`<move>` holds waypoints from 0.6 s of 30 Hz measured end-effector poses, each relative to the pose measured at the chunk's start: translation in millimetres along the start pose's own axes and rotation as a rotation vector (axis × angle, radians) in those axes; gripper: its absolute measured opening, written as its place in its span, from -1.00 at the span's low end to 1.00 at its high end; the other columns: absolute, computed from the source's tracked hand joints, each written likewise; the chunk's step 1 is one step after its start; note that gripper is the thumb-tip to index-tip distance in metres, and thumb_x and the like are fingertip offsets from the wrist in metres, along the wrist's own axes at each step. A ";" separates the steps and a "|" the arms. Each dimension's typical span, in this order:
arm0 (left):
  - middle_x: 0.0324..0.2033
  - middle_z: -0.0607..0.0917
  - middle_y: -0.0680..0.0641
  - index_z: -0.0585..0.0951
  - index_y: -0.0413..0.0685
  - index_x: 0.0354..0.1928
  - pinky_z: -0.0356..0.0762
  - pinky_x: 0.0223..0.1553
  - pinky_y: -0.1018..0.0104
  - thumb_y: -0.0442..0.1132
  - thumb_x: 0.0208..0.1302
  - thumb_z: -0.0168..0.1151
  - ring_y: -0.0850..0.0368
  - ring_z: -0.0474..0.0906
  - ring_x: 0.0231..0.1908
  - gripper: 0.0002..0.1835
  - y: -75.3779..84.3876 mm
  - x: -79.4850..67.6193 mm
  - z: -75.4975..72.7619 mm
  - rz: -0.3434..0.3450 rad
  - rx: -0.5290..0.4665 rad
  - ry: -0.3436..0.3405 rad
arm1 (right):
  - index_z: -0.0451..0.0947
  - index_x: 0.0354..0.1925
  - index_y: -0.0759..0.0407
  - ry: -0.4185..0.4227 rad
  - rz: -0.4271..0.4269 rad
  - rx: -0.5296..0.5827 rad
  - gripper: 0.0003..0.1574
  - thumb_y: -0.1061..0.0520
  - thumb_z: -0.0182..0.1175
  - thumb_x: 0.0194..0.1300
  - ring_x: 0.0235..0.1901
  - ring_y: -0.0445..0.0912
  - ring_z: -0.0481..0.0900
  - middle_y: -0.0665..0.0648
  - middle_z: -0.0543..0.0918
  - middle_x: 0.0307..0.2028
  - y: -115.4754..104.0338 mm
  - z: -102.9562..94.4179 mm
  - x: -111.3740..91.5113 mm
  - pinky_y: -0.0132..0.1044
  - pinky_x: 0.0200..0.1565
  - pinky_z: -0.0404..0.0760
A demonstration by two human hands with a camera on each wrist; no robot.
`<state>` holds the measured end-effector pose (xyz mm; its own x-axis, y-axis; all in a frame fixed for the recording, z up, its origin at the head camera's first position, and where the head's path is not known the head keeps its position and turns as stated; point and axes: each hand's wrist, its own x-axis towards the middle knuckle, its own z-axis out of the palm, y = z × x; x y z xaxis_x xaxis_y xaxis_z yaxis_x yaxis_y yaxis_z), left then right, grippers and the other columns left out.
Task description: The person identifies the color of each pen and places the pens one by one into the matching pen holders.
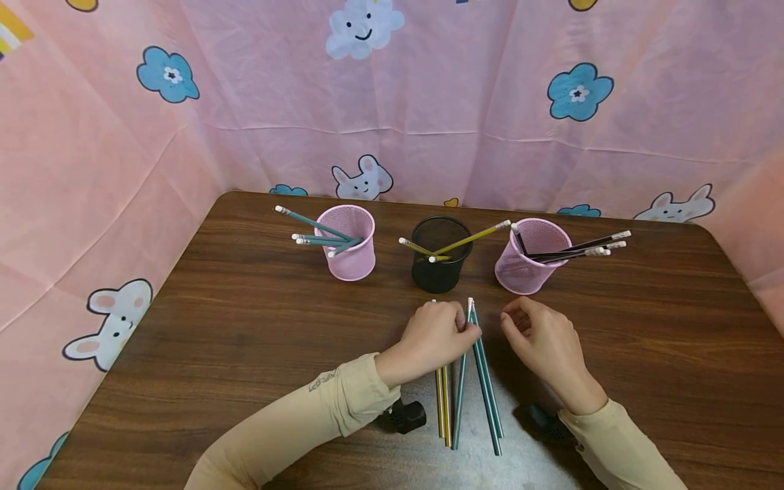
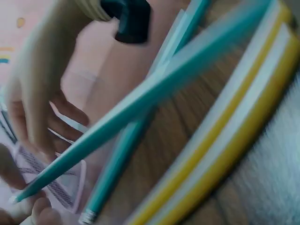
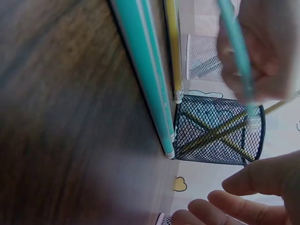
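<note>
My left hand (image 1: pixel 436 335) pinches a teal pencil (image 1: pixel 461 401) near its white eraser end. The right wrist view has that pencil (image 3: pixel 236 44) raised off the table in the left fingers. Two more teal pencils (image 1: pixel 488 389) lie side by side just right of it. Under and beside my left hand are two yellow pencils (image 1: pixel 444 408), their upper part mostly hidden by it. My right hand (image 1: pixel 547 347) hovers to the right of the pencils, fingers loosely bent and holding nothing.
Along the back stand a pink mesh cup (image 1: pixel 358 264) with several teal pencils, a black mesh cup (image 1: pixel 436 278) with yellow pencils, and another pink cup (image 1: pixel 517 275) with several black pencils. A patterned pink cloth (image 1: pixel 429 88) hangs behind the wooden table (image 1: pixel 263 327).
</note>
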<state>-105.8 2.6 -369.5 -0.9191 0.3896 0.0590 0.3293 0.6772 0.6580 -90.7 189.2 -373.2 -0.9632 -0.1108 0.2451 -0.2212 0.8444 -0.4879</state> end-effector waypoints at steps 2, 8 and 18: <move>-0.77 0.39 0.18 0.47 -0.01 -0.62 0.20 -0.64 0.48 -0.18 0.14 0.22 0.34 0.27 -0.70 -0.77 2.4 -2.1 -5.1 0.007 -0.104 0.032 | 0.62 -0.34 0.14 -0.001 -0.003 0.001 -0.92 0.17 0.20 0.21 -0.53 -0.13 0.61 0.04 0.67 -0.51 -0.2 0.1 0.0 -0.18 -0.45 0.53; -0.67 0.57 0.01 0.44 -0.13 -0.34 0.33 -0.64 0.51 -0.32 0.20 0.14 0.36 0.43 -0.68 -0.93 6.0 -11.6 -16.4 0.060 -0.327 0.101 | 0.62 -0.34 0.14 -0.006 -0.014 0.005 -0.94 0.18 0.21 0.19 -0.53 -0.13 0.62 0.04 0.68 -0.51 -0.4 0.1 -0.7 -0.17 -0.44 0.54; -0.44 0.72 -0.16 0.45 -0.17 -0.14 0.54 -0.49 0.47 -0.29 0.42 0.04 0.14 0.68 -0.45 -0.91 4.4 -30.0 -30.9 0.184 -0.457 0.172 | 0.62 -0.35 0.14 -0.021 -0.019 0.008 -0.94 0.20 0.22 0.16 -0.52 -0.14 0.62 0.04 0.68 -0.50 0.3 0.9 -1.4 -0.20 -0.43 0.54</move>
<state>-83.4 -25.4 -345.1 -0.8899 0.3425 0.3012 0.3955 0.2506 0.8836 -89.6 189.1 -374.4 -0.9617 -0.1377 0.2371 -0.2408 0.8377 -0.4902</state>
